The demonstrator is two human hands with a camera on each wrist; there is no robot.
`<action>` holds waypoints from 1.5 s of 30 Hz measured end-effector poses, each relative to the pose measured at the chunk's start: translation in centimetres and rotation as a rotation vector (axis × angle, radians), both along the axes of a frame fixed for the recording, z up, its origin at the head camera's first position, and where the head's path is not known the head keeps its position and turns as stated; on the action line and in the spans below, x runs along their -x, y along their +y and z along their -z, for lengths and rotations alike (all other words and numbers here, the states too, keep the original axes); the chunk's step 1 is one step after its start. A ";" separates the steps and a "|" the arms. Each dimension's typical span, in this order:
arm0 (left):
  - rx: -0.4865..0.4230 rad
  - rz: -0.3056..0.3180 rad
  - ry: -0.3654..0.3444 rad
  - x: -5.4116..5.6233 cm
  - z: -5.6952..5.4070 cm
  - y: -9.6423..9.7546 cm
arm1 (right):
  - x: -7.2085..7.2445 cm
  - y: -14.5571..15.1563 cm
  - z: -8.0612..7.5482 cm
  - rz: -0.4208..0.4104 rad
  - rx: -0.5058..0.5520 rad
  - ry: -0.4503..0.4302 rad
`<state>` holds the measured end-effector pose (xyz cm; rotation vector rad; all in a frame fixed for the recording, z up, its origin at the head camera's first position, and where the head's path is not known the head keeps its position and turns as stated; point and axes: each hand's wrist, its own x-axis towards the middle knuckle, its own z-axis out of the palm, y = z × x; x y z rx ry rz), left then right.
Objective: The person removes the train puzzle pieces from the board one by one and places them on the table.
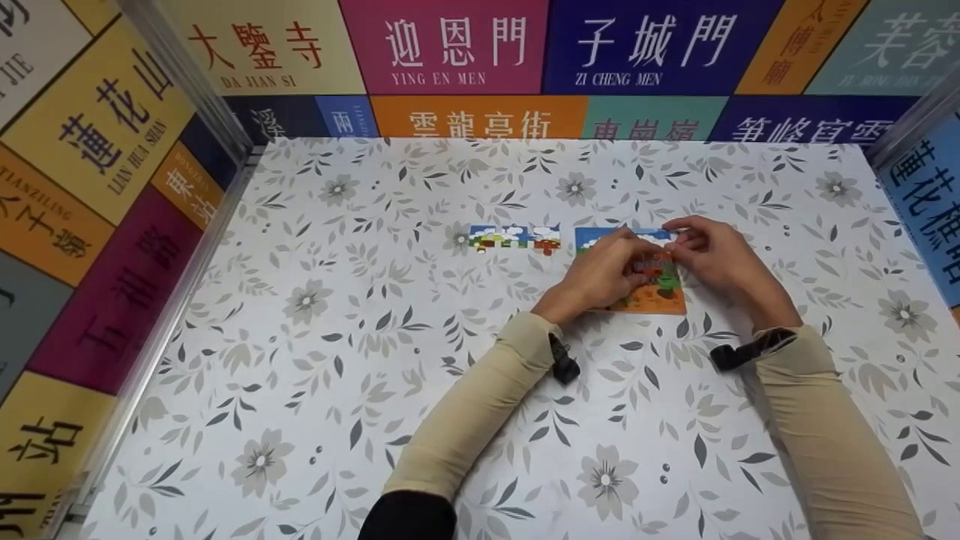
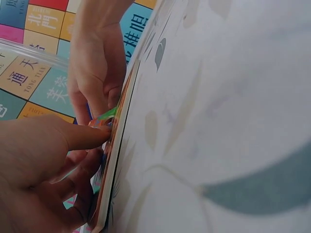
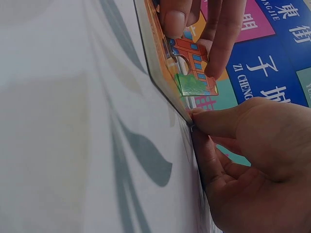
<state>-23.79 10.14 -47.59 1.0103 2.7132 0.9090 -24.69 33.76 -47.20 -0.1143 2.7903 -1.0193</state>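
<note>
A jigsaw puzzle board [image 1: 634, 304] with a blue sky at its far edge and orange ground at its near edge lies on the table. My left hand [image 1: 606, 266] reaches over it. Its thumb and fingers pinch a puzzle piece [image 3: 194, 60] showing an orange vehicle and a green patch, tilted up from the board in the right wrist view. At the board's right edge is my right hand [image 1: 712, 255], its thumb [image 3: 209, 119] and forefinger pinching the edge. In the left wrist view, the left hand [image 2: 53, 160] partly hides the piece.
Several loose puzzle pieces [image 1: 499, 236] with clouds and red shapes lie left of the board. A white cloth [image 1: 322, 420] with grey flowers and leaves covers the table. Colourful lettered panels [image 1: 457, 56] stand along the back and sides.
</note>
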 end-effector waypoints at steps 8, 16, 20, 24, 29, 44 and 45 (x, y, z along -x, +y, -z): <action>0.016 0.019 -0.002 0.4 0.1 -0.3 | 0.0 -0.1 0.0 0.006 0.002 0.003; -0.059 0.046 -0.019 1.1 0.0 -1.0 | -0.1 0.1 0.1 0.003 0.009 -0.002; -0.092 0.057 -0.024 1.3 -0.2 -1.2 | -0.1 0.1 0.1 0.003 0.019 -0.014; -0.144 0.066 -0.034 1.5 -0.4 -1.6 | 0.0 0.1 0.0 -0.006 0.011 -0.017; -0.195 0.083 -0.037 1.7 -0.7 -2.4 | 0.0 0.1 0.0 -0.005 0.019 -0.024; -0.181 0.013 -0.017 1.6 -1.4 -7.5 | 0.0 -0.1 0.0 -0.001 0.025 -0.044; -0.183 0.011 -0.012 1.6 -1.4 -7.9 | 0.0 -0.1 0.0 -0.001 0.024 -0.046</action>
